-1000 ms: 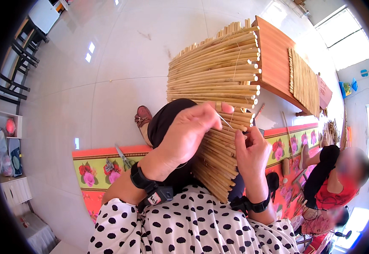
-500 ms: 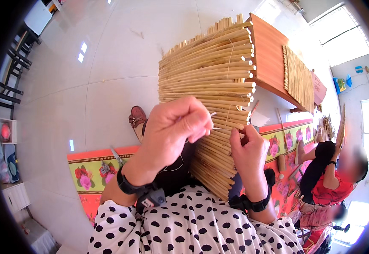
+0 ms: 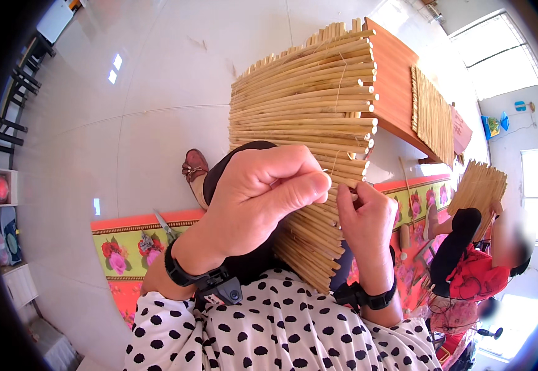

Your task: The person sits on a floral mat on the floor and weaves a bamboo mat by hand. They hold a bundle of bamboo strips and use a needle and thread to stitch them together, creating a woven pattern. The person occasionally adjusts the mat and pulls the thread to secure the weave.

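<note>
A mat of pale reed sticks [image 3: 300,114] lies across my lap and stretches away from me, its sticks joined by thin thread. My left hand [image 3: 266,201] is closed above the mat's left part, thumb pressed against the bent fingers. A pale thread end [image 3: 324,170] pokes out near the fingertips; the rest is hidden in the fist. At the mat's right edge my right hand [image 3: 368,219] pinches the end of a reed stick between thumb and forefinger. Both wrists wear black bands.
Scissors [image 3: 165,224] lie on a flowered cloth [image 3: 111,272] at my left. Beyond the mat stands a wooden table [image 3: 395,86] with another reed mat [image 3: 432,114] on it. At the right a seated person in red [image 3: 476,272] holds a reed mat [image 3: 479,188].
My left hand has moved slightly right and closer to my right hand, which stays at the mat edge. The other person's mat has turned its flat side into view.
</note>
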{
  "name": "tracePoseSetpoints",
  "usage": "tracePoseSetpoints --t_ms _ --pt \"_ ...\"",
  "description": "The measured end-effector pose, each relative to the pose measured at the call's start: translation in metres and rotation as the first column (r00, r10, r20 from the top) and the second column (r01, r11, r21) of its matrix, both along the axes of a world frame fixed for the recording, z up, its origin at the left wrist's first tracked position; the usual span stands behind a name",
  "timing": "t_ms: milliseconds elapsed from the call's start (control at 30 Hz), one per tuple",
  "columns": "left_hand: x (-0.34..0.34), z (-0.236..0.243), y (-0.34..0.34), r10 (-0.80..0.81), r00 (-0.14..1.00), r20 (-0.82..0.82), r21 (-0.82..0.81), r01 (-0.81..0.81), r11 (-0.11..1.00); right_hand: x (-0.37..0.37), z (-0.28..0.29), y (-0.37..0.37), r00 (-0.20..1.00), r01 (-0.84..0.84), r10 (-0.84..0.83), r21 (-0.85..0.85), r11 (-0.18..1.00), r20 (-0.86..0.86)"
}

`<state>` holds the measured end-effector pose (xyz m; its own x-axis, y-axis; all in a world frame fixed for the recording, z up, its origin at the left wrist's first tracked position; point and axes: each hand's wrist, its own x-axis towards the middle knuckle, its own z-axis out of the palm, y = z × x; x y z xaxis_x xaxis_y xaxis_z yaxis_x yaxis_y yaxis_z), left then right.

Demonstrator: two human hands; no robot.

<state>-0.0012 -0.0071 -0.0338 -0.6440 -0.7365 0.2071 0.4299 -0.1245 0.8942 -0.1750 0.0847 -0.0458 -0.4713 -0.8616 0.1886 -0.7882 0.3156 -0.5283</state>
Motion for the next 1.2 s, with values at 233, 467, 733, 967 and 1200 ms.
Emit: tracePoseSetpoints --t_ms 233,467,733,967,1200 --pt "-0.001 -0.011 -0.013 0.05 0.991 -0.121 0.11 -0.037 0.993 -0.006 -0.006 -0.001 0.999 -0.034 0.035 -0.041 0.999 0.035" --pt "0.038 -0.025 -0.04 0.644 0.51 0.571 -0.676 -0.154 0.721 -0.008 -0.01 0.005 0.989 -0.08 0.088 -0.065 0.995 0.117" --pt "-0.017 -0.029 0.019 0.544 0.733 0.408 -0.651 -0.184 0.737 -0.007 -0.014 0.005 0.987 -0.123 0.133 -0.11 0.986 0.089" --pt "-0.024 -0.039 0.027 0.545 0.629 0.555 -0.7 0.0 0.714 0.011 -0.011 0.011 0.908 -0.226 0.286 -0.217 0.95 0.308" --pt "0.005 -0.032 0.025 0.332 0.837 0.434 -0.132 -0.306 0.943 0.022 -0.026 0.026 0.623 -0.409 0.57 -0.398 0.821 0.536"
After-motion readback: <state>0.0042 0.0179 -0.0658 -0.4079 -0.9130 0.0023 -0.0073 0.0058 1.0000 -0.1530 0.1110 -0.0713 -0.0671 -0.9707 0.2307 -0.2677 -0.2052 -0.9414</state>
